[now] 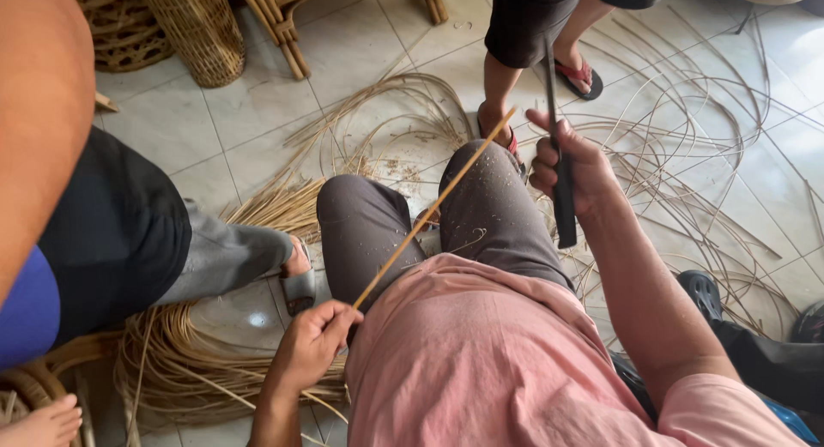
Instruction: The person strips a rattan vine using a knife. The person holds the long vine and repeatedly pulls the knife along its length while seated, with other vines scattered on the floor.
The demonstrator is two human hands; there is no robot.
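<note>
My left hand [311,344] pinches the near end of a thin, straight rattan strip [433,207] beside my pink shirt. The strip slants up and to the right across my grey-trousered knees, its far tip close to my right hand. My right hand [571,166] is raised over my right knee and closed around a long dark knife [561,177], held upright with the blade pointing away. Pale shavings speckle my trousers.
Loose rattan strips [687,147] sprawl over the tiled floor to the right and ahead, with a coiled bundle [197,361] at lower left. A person in red sandals [584,74] stands ahead. Another person's leg [232,254] is at left. Woven baskets [193,27] stand at the top left.
</note>
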